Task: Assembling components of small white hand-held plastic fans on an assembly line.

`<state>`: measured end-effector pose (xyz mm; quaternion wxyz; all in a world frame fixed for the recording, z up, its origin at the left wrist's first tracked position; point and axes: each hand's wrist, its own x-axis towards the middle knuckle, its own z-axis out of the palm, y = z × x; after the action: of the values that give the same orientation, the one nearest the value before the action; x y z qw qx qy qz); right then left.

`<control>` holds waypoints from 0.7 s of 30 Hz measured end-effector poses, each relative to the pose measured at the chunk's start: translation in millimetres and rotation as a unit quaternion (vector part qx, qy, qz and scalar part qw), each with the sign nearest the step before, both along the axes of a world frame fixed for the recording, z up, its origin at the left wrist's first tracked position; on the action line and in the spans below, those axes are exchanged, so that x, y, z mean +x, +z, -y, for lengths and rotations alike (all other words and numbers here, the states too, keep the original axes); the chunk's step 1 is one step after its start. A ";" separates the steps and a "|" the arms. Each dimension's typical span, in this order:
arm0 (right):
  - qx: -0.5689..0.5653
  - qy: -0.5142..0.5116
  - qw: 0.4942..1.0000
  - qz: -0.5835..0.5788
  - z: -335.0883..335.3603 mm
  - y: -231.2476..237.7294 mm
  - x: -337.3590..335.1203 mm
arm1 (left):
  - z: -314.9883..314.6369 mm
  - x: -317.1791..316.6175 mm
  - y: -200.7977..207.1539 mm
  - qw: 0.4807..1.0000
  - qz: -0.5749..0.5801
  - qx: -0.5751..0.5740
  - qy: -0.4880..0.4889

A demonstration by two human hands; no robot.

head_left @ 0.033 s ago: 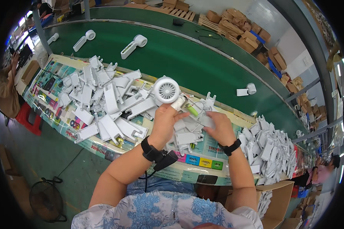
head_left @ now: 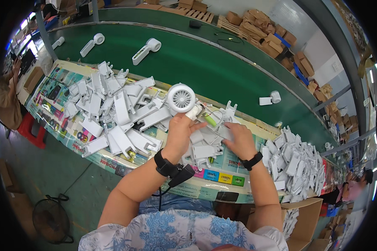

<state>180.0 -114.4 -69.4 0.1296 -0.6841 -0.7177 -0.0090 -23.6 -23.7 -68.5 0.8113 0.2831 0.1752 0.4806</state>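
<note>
My left hand (head_left: 180, 136) is closed around the neck of a white handheld fan (head_left: 181, 98), its round grille turned up. Beside the neck, thin wires and a lime-green cylindrical battery (head_left: 209, 120) are exposed. Right of these, my right hand (head_left: 241, 141) has its thumb and fingers around the edge of a white plastic shell (head_left: 225, 133); whether that shell is joined to the fan is hidden. More white shells (head_left: 206, 151) lie beneath and between my hands.
A heap of white plastic shells (head_left: 121, 106) covers the table's left part; another pile (head_left: 295, 163) lies right. Beyond runs a green conveyor belt (head_left: 222, 67) carrying several white fans (head_left: 147, 50). A cardboard box (head_left: 308, 217) stands at lower right, a black floor fan (head_left: 51, 219) at lower left.
The fan and my left hand have shifted very slightly to the left. My right hand has moved a touch left too.
</note>
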 end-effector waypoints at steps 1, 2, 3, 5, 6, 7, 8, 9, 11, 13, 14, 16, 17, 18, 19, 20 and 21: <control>-0.028 -0.022 0.999 0.008 -0.8 3.5 -5.1 | -1.4 -1.9 -0.4 1.000 -0.003 0.007 0.009; -0.028 -0.020 0.999 0.007 -0.3 3.3 -5.8 | -2.9 -3.2 0.0 1.000 -0.004 0.007 0.010; -0.016 -0.010 1.000 0.008 2.5 2.8 -5.4 | -3.3 -4.9 1.1 1.000 0.007 0.008 0.012; -0.005 0.005 1.000 0.008 10.3 5.6 -6.6 | -3.3 -6.8 1.6 1.000 0.016 0.008 0.018; -0.031 -0.056 0.998 0.026 16.9 12.5 -7.9 | -3.0 -4.5 1.7 1.000 0.018 -0.002 0.009; -0.056 -0.112 0.991 0.040 20.4 15.8 -8.6 | -3.6 -4.5 1.6 1.000 0.017 -0.011 0.005; -0.005 -0.116 0.992 0.047 23.4 16.8 -4.7 | -3.4 -4.7 2.0 1.000 0.015 -0.008 0.013; 0.051 -0.163 0.985 -0.020 26.9 19.3 -4.7 | -1.9 -3.8 1.5 1.000 0.018 -0.017 0.008; 0.107 -0.204 0.969 -0.093 27.3 24.1 -11.2 | -0.9 -3.2 0.6 0.999 0.018 -0.031 0.003; 0.134 -0.119 0.919 -0.353 29.1 32.2 -26.1 | 1.0 -0.2 0.3 1.000 0.020 -0.024 -0.002; 0.136 -0.119 0.917 -0.355 28.7 38.9 -37.7 | 2.6 1.4 0.0 1.000 0.022 -0.021 -0.008; 0.119 0.026 0.984 -0.127 19.5 48.5 -67.1 | 6.3 0.3 0.3 1.000 0.009 -0.024 -0.002; 0.123 0.024 0.984 -0.130 13.3 48.4 -78.7 | 7.1 0.5 -2.6 1.000 0.005 -0.005 -0.005; 0.171 0.032 0.981 -0.090 8.4 51.1 -90.0 | 9.3 0.6 -2.0 1.000 0.002 0.019 -0.007; 0.219 0.040 0.974 -0.048 5.1 53.3 -96.6 | 12.6 1.2 -1.7 1.000 0.004 0.011 0.000; 0.226 0.039 0.972 -0.050 3.4 55.2 -99.2 | 15.0 1.3 0.3 1.000 0.002 0.018 -0.001; 0.234 0.033 0.970 -0.057 -0.8 55.9 -100.1 | 14.4 2.3 0.9 0.999 0.025 0.019 0.007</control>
<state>79.8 -113.6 -13.5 0.3266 -0.6102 -0.7094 -0.1334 -21.3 -38.1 -67.5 0.8065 0.2853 0.1480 0.4962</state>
